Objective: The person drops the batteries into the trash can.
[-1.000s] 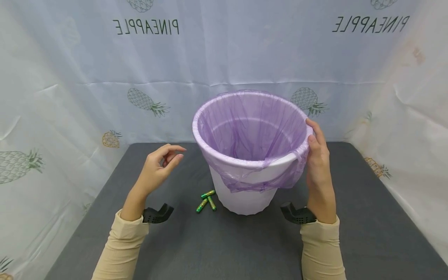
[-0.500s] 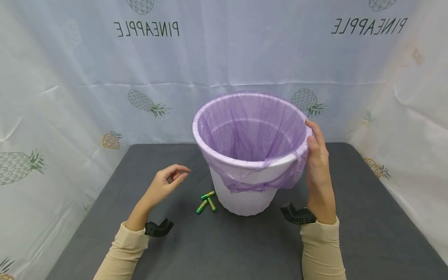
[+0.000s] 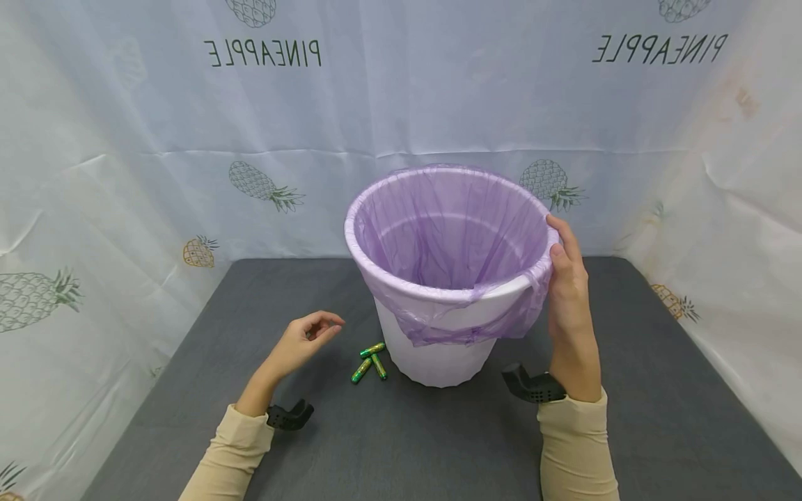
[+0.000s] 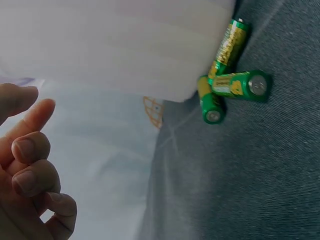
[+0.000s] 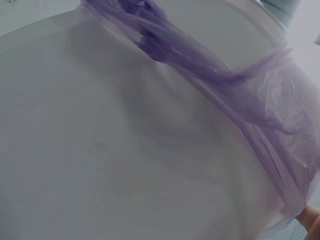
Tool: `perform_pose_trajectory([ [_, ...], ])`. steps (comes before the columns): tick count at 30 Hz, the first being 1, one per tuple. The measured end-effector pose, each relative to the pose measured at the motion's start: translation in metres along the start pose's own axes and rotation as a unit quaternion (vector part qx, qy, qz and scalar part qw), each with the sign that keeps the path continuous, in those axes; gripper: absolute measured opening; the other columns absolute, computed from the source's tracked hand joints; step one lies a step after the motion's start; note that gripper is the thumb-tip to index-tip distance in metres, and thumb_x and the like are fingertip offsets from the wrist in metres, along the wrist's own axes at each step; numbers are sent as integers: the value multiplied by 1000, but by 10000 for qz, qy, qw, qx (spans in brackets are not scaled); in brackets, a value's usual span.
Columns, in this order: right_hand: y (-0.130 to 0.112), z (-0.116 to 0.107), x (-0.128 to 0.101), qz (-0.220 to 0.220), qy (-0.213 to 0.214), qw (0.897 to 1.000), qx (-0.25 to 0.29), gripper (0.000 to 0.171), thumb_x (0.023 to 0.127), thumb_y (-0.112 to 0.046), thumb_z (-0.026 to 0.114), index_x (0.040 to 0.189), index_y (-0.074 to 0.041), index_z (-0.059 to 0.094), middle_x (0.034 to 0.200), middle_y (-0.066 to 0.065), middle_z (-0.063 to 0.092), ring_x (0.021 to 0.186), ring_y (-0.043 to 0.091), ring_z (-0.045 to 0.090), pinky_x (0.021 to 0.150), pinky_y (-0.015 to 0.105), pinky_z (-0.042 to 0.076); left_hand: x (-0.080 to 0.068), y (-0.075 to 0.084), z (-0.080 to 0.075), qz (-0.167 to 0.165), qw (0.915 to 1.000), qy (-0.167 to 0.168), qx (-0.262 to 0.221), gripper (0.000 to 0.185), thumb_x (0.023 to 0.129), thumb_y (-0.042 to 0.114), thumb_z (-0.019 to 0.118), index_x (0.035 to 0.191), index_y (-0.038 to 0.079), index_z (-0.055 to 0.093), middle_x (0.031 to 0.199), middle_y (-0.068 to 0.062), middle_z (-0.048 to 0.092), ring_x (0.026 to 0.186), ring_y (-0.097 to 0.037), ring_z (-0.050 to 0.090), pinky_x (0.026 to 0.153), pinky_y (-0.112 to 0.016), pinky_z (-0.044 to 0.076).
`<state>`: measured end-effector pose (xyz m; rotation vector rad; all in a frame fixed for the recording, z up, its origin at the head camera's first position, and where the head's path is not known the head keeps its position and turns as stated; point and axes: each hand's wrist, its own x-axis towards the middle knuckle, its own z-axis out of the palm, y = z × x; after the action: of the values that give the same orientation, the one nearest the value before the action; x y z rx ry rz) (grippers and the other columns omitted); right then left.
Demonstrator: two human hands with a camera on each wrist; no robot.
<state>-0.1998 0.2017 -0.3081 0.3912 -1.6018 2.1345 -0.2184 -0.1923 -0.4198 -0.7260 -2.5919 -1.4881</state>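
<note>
Over on the left, the left hand (image 3: 305,339) is being held just above the grey table top (image 3: 658,417), fingers loosely curled, nothing pinched or gripped. Just beside it, three green batteries (image 3: 370,360) are lying in a small heap, touching the foot of the white bin (image 3: 438,355). The bin is being kept upright mid-table, a purple bag (image 3: 451,236) draped over its rim. On the right, the rim and bag are being gripped by the right hand (image 3: 567,285), thumb inside, fingers outside.
</note>
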Motion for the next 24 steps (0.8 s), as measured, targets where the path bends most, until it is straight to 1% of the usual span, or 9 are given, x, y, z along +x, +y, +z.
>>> perform_pose_trajectory([
  [2, 0, 0, 0, -10, -24, 10000, 35, 42, 97, -30, 51, 137, -19, 49, 112, -1, 57, 95, 9, 53, 83, 20, 45, -1, -3, 1, 65, 10000, -31, -46, 14, 95, 9, 60, 106, 8, 67, 71, 0, 47, 55, 2, 34, 53, -22, 35],
  [5, 1, 0, 0, -51, -27, 10000, 71, 41, 98, -30, 50, 137, -18, 49, 111, 0, 57, 94, 10, 54, 81, 20, 46, -1, -9, 3, 91, 9998, -133, -83, 15, 95, 10, 60, 107, 5, 67, 70, 5, 43, 55, 2, 32, 53, -22, 34],
  [10, 1, 0, -1, -73, -87, 9999, 60, 42, 98, -30, 49, 138, -19, 48, 114, 1, 56, 96, 10, 53, 83, 20, 45, -1, -19, 9, -41, 9994, -299, -167, 21, 94, 11, 61, 109, -3, 65, 68, 5, 42, 54, 3, 31, 51, -22, 34],
  [13, 0, 0, -1, -52, -74, 10000, 27, 42, 98, -31, 49, 138, -20, 48, 115, 0, 56, 98, 11, 52, 85, 20, 44, -1, -22, 12, -124, 9991, -392, -136, 22, 93, 10, 63, 110, -3, 65, 68, 3, 44, 54, 4, 33, 51, -20, 34],
  [18, 0, 0, -1, -2, -71, 10000, 8, 42, 98, -31, 49, 139, -20, 48, 115, 0, 56, 98, 11, 52, 84, 20, 45, 0, -23, 19, -221, 9982, -556, -97, 23, 90, 7, 65, 110, -3, 65, 66, 1, 45, 53, 3, 32, 51, -19, 33],
  [20, 0, 0, -1, 10, -66, 10000, -9, 42, 98, -31, 49, 139, -20, 48, 115, 0, 55, 98, 11, 52, 84, 20, 45, 0, -24, 22, -269, 9975, -637, -117, 23, 89, 8, 67, 109, -3, 66, 65, 2, 43, 52, 3, 31, 51, -19, 32],
  [24, 0, 0, 0, 1, -69, 10000, -14, 42, 98, -30, 49, 139, -20, 48, 116, 0, 55, 99, 11, 51, 85, 20, 44, 1, -26, 27, -314, 9963, -800, 35, 23, 88, 13, 69, 106, -1, 68, 64, 5, 41, 52, 3, 30, 53, -18, 33],
])
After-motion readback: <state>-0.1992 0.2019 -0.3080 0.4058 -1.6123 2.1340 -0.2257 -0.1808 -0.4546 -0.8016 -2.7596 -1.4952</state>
